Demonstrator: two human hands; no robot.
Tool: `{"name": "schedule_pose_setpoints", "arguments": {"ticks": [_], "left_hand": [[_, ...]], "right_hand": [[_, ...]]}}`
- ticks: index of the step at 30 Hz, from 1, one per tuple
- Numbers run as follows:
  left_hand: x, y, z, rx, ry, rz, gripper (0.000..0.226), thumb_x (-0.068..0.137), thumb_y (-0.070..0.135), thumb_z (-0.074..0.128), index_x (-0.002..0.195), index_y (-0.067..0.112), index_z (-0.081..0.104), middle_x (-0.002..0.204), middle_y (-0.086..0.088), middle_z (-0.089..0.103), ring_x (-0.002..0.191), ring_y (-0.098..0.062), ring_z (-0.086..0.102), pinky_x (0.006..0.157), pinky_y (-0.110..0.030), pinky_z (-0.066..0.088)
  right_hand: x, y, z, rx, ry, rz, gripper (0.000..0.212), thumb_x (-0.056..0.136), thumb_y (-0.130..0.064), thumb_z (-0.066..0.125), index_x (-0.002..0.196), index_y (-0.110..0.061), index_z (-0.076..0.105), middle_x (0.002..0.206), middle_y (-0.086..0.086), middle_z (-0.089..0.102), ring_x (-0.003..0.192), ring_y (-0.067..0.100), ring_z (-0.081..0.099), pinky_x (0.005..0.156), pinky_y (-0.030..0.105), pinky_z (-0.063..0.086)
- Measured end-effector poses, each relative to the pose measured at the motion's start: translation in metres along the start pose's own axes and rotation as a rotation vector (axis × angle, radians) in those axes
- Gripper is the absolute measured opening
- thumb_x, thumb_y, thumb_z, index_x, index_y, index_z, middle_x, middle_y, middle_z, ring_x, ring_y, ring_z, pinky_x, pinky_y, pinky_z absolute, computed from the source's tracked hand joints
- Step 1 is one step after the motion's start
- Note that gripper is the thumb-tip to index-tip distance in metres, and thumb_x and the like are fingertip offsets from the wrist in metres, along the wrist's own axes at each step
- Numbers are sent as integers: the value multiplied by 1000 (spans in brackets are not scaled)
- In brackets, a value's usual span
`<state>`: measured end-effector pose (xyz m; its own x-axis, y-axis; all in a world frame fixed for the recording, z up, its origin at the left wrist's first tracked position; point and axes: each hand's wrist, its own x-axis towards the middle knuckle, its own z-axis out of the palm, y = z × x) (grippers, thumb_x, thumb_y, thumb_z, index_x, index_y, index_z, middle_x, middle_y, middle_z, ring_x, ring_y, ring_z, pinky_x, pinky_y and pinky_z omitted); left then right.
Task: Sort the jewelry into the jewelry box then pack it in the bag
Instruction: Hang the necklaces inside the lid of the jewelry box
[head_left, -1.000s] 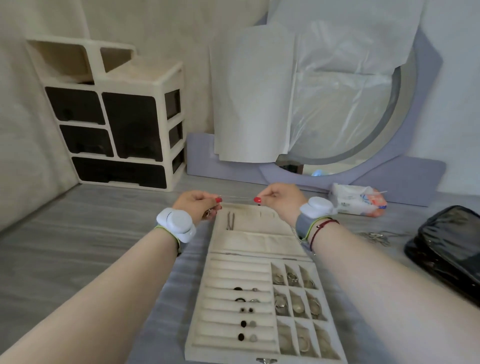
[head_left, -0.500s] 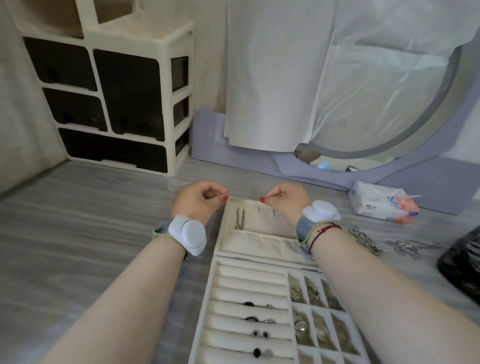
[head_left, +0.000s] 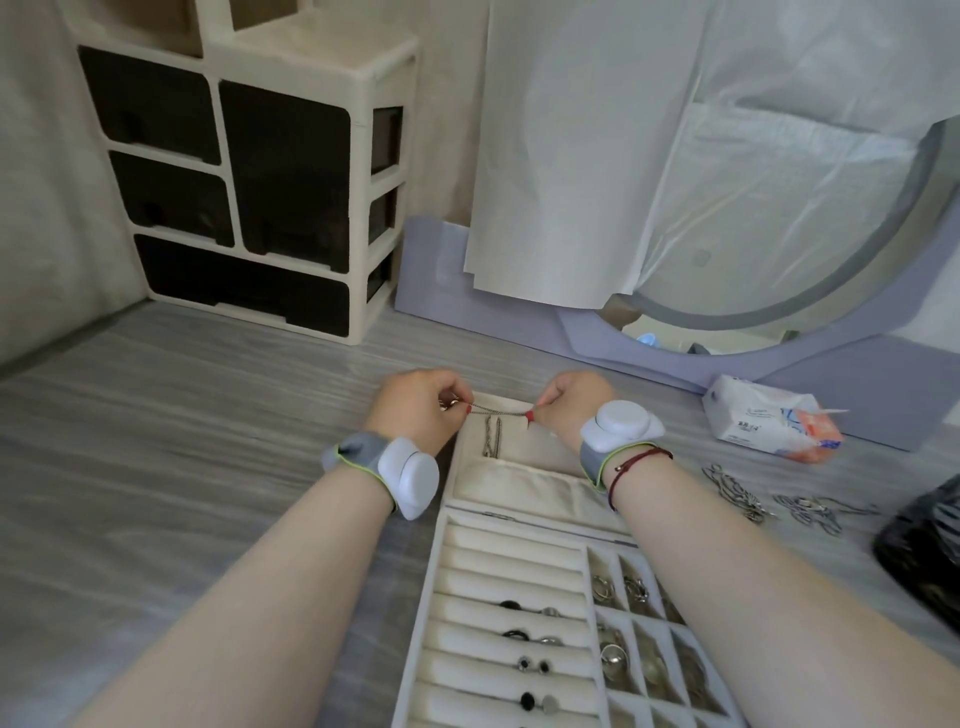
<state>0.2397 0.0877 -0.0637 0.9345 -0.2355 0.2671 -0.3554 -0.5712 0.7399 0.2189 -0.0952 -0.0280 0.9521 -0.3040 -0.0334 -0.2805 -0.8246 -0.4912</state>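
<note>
I saw my left hand (head_left: 415, 405) and right hand (head_left: 574, 402) each pinching a thin chain (head_left: 498, 411), stretched above the jewelry box lid (head_left: 524, 488).

Pretty soft, even daylight here, no harsh shadows. Wide-angle bends the edges. Glare on the plastic sheet (head_left: 769, 156) above the right hand (head_left: 574, 402); forearms nearest look a bit soft.

bare forearms; grey wristbands with white pods; red nails; red cord bracelet (head_left: 631, 464).
</note>
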Motion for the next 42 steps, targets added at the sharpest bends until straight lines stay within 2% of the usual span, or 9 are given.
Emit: {"name": "schedule_pose_setpoints", "arguments": {"ticks": [4, 12, 16, 18, 23, 27, 34, 38, 42], "left_hand": [[0, 1, -1, 28, -10, 29, 8, 80, 19, 66, 80, 27, 69, 87, 7, 70, 85, -11, 63, 82, -30, 51], [-2, 0, -3, 76, -41, 89, 9, 80, 18, 65, 83, 24, 70, 90, 6, 69, 88, -13, 62, 83, -31, 50], [-3, 0, -7, 73, -61, 79, 8, 80, 19, 66, 84, 24, 70, 90, 6, 70, 89, -13, 63, 85, -32, 50], [-3, 1, -8, 74, -61, 71, 8, 80, 19, 67, 84, 25, 70, 90, 6, 70, 89, -13, 63, 85, -32, 51], [-5, 6, -10, 67, -41, 30, 7, 82, 22, 65, 88, 22, 69, 92, 3, 70, 89, -13, 62, 82, -26, 49], [-9, 11, -12, -27, -50, -7, 6, 83, 22, 67, 87, 23, 70, 86, 3, 70, 84, -12, 63, 78, -25, 49], [-10, 22, -2, -568, -241, -65, 7, 82, 8, 68, 84, 13, 73, 73, -5, 72, 73, -13, 66, 78, -29, 53], [-11, 31, 4, -664, -303, -58, 10, 81, 2, 67, 89, 5, 72, 78, -9, 74, 74, -11, 69, 73, -16, 53], [-11, 34, 10, -665, -346, -69, 12, 81, -1, 67, 89, 6, 73, 83, -8, 75, 83, -14, 71, 81, -17, 54]], "right_hand": [[-2, -8, -8, -156, -97, -34, 30, 81, -18, 69, 57, -25, 53, 67, -9, 53, 78, 19, 55, 61, 22, 42], [-10, -2, -11, -128, -79, -116, 21, 79, -12, 64, 63, -26, 64, 64, -16, 55, 73, 15, 57, 62, 21, 45], [-18, -3, -13, -123, -101, -120, 6, 80, -16, 69, 81, -16, 74, 94, -3, 71, 92, 20, 64, 82, 25, 50], [-21, -2, -13, -125, -110, -117, 6, 81, -16, 68, 79, -17, 73, 100, -1, 71, 96, 20, 64, 84, 24, 48], [-23, 9, -2, -18, -43, -78, 31, 81, -15, 67, 56, -28, 56, 63, -18, 54, 74, 14, 56, 65, 20, 43], [-25, 17, 7, 94, 19, -59, 23, 80, -19, 68, 63, -26, 55, 60, -14, 51, 61, 7, 48, 52, 16, 33], [-34, 27, 9, 88, 62, -125, 4, 83, -22, 63, 81, -25, 62, 60, -15, 49, 54, 0, 43, 43, 8, 33], [-34, 29, 8, 92, 56, -130, 3, 83, -25, 63, 82, -27, 62, 61, -15, 49, 57, 4, 45, 46, 7, 35], [-35, 32, 9, 112, 40, -168, 5, 84, -24, 63, 83, -25, 59, 60, -12, 49, 58, 8, 45, 46, 12, 29]]}}
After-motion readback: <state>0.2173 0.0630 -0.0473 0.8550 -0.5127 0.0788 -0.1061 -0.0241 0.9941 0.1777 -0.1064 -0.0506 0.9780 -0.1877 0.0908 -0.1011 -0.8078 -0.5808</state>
